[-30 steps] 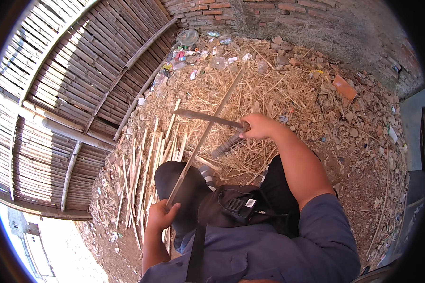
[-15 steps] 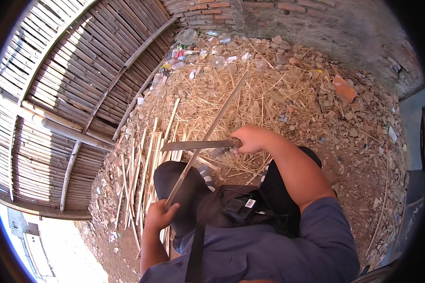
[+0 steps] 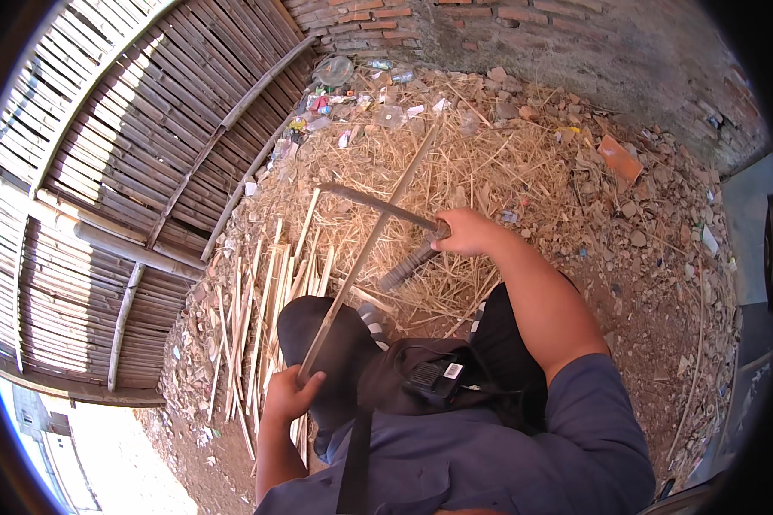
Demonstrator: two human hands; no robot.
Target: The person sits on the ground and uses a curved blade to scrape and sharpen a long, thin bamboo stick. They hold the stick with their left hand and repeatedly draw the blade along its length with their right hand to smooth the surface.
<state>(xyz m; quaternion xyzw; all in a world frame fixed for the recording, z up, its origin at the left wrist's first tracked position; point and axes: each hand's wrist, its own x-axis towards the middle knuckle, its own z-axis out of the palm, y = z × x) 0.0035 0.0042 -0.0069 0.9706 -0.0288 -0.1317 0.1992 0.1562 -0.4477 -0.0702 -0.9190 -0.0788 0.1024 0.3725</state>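
My left hand (image 3: 290,393) is closed around the near end of a long, thin bamboo strip (image 3: 349,276), which slants away to the right over the straw. In my right hand (image 3: 465,233) is the handle of a machete (image 3: 352,196). Its dark blade points left and crosses the strip around its middle; whether the edge touches the strip I cannot tell. Below the machete handle, a dark, ridged, rod-like piece (image 3: 410,263) lies near my feet, partly hidden by my right hand. Several pale split bamboo strips (image 3: 270,292) lie beside my left knee.
Straw and shavings (image 3: 361,167) cover the ground ahead, with litter and rubble around them. A slatted bamboo wall (image 3: 137,146) stands on the left, a brick wall (image 3: 541,39) at the back. A broken reddish tile (image 3: 618,159) lies at the far right.
My right hand has moved the machete farther from me along the strip, and the blade tip has swung away. My left hand and its strip have barely moved.
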